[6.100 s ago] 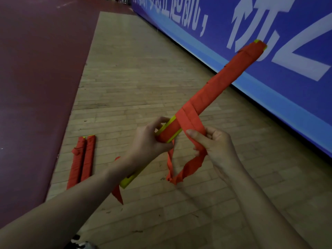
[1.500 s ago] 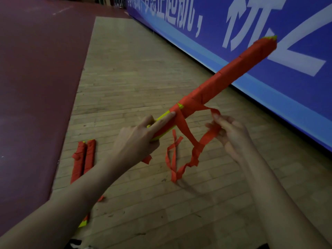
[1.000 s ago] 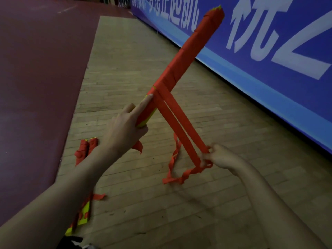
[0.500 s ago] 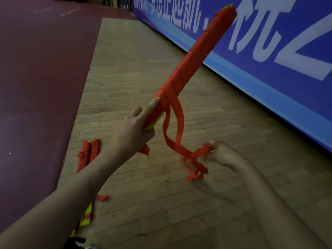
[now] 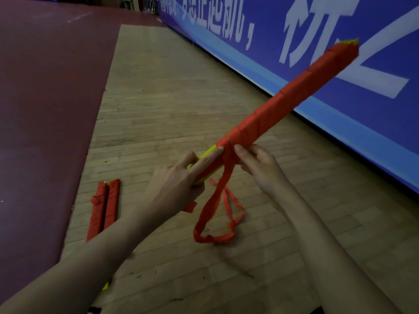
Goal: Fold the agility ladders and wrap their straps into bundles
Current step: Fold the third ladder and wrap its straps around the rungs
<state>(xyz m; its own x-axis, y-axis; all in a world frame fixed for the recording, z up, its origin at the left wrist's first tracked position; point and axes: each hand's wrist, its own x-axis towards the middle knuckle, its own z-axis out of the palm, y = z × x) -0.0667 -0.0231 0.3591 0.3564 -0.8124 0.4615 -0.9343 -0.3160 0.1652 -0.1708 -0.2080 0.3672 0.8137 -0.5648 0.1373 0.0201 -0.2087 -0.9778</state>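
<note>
The ladder bundle (image 5: pixel 283 98) is held in the air above the wooden floor (image 5: pixel 158 98). It slants from the hands up and to the right, and its far tip lies across the blue banner (image 5: pixel 328 137). It is a long, stiff, roughly square-sided bar. Most of its length is wound in flat, matte orange-red webbing whose turns show as faint ridges. Yellow-green plastic rung edges show at the far tip and at the unwrapped near end.

The left grip (image 5: pixel 179 184) is curled round that near end from below. Its index finger (image 5: pixel 210 156) lies straight along the top of the yellow rungs, with the tip against the last turn of webbing.

The right grip (image 5: pixel 258 168) is just beside it on the other side of that turn. Its thumb is pressed to the webbing and its fingers are curled underneath, apparently pinching the strap (image 5: pixel 213 214) against the bar, though the fingertips are hidden.

Below the hands the loose strap hangs in a limp, twisted loop, crumpled at the bottom.

Two finished bundles (image 5: pixel 104 207) lie side by side and touching on the floorboards, near the edge of the dark red mat (image 5: pixel 45 109). The banner carries large white characters.
</note>
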